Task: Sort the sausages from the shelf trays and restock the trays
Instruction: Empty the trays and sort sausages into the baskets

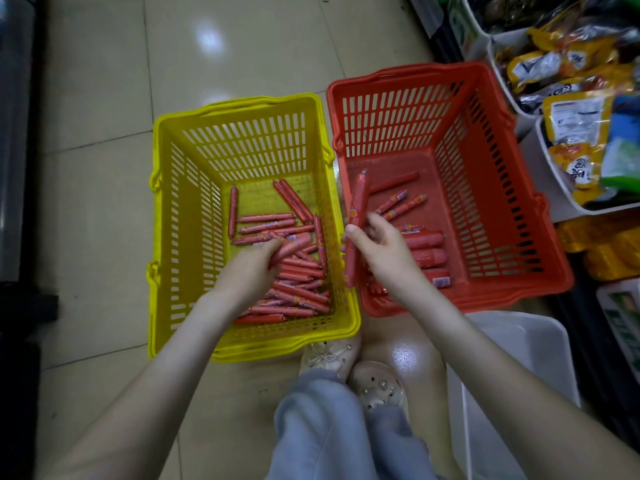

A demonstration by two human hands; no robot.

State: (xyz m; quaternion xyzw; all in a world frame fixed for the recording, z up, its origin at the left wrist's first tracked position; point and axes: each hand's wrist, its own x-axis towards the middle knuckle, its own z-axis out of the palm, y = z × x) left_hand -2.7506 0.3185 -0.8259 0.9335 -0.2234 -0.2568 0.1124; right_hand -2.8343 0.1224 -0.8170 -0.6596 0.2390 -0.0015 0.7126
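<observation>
Sorting seems partway: sausages heap the yellow basket, centre-left, while fewer lie in the red basket beside it. The left hand curls round a sausage in the heap; the right hand pinches a long sausage over the red basket's left rim. Restocking looks not yet begun.

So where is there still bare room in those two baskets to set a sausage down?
Red basket: the floor's far and right side, along the back and right walls, is bare. Yellow basket: only a bare strip by the far wall. Crowded: the sausage pile under the left hand, and the red basket's near-left corner by the right hand.
</observation>
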